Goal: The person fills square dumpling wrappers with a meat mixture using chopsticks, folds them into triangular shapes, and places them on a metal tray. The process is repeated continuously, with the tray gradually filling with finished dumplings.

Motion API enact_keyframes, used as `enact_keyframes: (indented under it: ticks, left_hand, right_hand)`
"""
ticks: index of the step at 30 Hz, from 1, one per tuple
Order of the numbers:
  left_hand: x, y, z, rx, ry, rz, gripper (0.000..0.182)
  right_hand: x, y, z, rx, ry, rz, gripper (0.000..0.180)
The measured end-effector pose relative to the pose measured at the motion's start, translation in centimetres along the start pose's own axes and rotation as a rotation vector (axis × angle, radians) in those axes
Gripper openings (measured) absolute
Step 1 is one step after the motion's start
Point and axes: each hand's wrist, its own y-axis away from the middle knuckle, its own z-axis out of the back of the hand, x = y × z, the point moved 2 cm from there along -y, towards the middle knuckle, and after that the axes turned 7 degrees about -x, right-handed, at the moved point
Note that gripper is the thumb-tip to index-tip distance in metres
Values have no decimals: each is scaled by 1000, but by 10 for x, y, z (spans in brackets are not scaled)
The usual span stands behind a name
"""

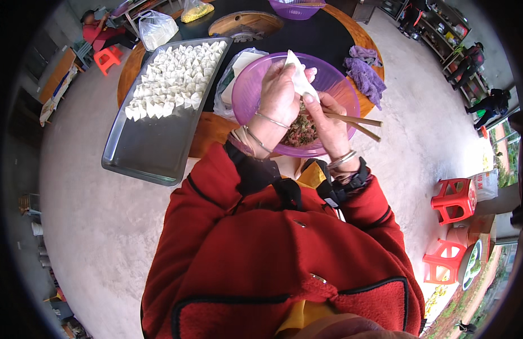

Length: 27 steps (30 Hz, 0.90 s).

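My left hand holds a folded white dough wrapper above a purple plastic bowl. The thumb and fingers of my right hand pinch the wrapper's lower end, and the same hand holds a pair of wooden chopsticks pointing right. Minced meat filling with green bits lies in the bowl below my hands. To the left, many folded dumplings stand in rows on a dark metal tray; its near part is bare. Flat wrappers in a plastic bag lie between tray and bowl.
The round table has a wooden rim and dark centre. Purple cloths lie at its right edge, with plastic bags and another purple basin farther back. Red stools stand at right. A person sits far left; others stand at right.
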Motion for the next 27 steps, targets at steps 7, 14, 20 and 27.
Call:
enact_keyframes:
  ticks: [7,14,20,27]
  left_hand:
    - [-5,27,18,-29,-40,18,7]
    - [7,38,30,-11,-4,-24,11]
    - [-22,24,38,223,-601,-192,9]
    - [-39,17,33,315,-840,-110,7]
  right_hand:
    - [-4,-15,5,-260,-149,141,17]
    - [-14,-11,-2,-302,-68,173,19]
    - [21,-10,5,33,554,633,8]
    - [28,-20,6,224,515,456,11]
